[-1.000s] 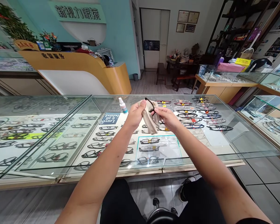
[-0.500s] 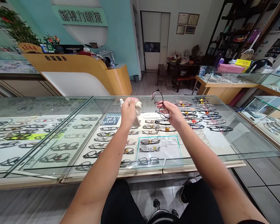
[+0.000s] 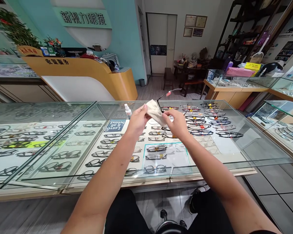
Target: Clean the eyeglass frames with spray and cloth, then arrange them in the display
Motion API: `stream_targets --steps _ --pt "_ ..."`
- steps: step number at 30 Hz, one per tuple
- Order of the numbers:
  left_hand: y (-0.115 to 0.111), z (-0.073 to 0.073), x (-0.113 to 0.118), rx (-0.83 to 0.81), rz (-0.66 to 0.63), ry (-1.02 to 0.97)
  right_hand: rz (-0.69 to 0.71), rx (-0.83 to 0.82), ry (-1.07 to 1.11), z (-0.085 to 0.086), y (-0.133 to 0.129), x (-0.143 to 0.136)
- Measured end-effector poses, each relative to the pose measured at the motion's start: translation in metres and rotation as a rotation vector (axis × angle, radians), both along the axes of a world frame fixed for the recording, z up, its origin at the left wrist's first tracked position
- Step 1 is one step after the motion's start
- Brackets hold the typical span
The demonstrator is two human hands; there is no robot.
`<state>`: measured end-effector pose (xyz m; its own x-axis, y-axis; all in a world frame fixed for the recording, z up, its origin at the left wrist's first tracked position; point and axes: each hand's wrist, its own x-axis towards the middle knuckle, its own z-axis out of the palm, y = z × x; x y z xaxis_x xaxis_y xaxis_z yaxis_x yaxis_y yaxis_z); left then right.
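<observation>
Head view: the left hand pinches a cloth against the eyeglasses, gripped by the right hand above the table, toward its far edge. Wiping appears in progress; another stroke would require steady support.

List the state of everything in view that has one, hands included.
Left hand: pinching cloth
Right hand: gripping eyeglasses
Cloth: raised, partly covering the eyeglasses
Eyeglasses: temples unfolded
Spray bottle: upright
Blue sign: text upside down
Back door: shut
</observation>
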<state>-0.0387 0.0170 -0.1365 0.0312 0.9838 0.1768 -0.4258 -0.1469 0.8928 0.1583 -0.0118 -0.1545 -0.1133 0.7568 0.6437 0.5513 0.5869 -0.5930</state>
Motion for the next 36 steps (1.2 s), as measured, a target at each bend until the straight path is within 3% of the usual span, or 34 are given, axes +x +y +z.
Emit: stream_targets --steps 3,6,11,15,17,20,24,28,31,36 --pt "-0.008 -0.001 0.009 0.019 -0.096 -0.023 -0.190 0.092 -0.360 -0.003 -0.002 -0.004" --pt "-0.014 -0.005 0.016 0.045 -0.173 -0.007 -0.292 0.156 -0.523 -0.005 -0.005 -0.010" --pt "-0.019 -0.012 0.020 0.183 -0.184 0.227 -0.383 0.217 -0.519 -0.006 -0.007 -0.015" --pt "-0.023 -0.007 0.017 0.332 -0.129 0.493 -0.407 0.211 -0.369 -0.004 -0.004 -0.006" --pt "-0.026 -0.001 0.014 0.389 -0.036 0.567 -0.375 0.211 -0.220 -0.002 0.000 0.002" --pt "-0.027 0.007 0.005 0.440 0.196 0.668 -0.208 0.201 0.096 0.003 0.005 0.011" --pt "-0.019 0.005 -0.011 0.411 0.384 0.903 0.015 0.114 0.382 0.011 0.006 0.013" --pt "-0.007 -0.006 -0.020 0.460 0.523 1.165 0.115 0.041 0.482 0.014 0.003 0.010" --pt "-0.006 -0.007 -0.018 0.686 0.642 1.183 0.172 -0.001 0.491 0.017 0.002 0.011" --pt "-0.014 0.004 -0.011 1.012 0.585 1.108 0.276 -0.085 0.399 0.024 0.000 0.016"
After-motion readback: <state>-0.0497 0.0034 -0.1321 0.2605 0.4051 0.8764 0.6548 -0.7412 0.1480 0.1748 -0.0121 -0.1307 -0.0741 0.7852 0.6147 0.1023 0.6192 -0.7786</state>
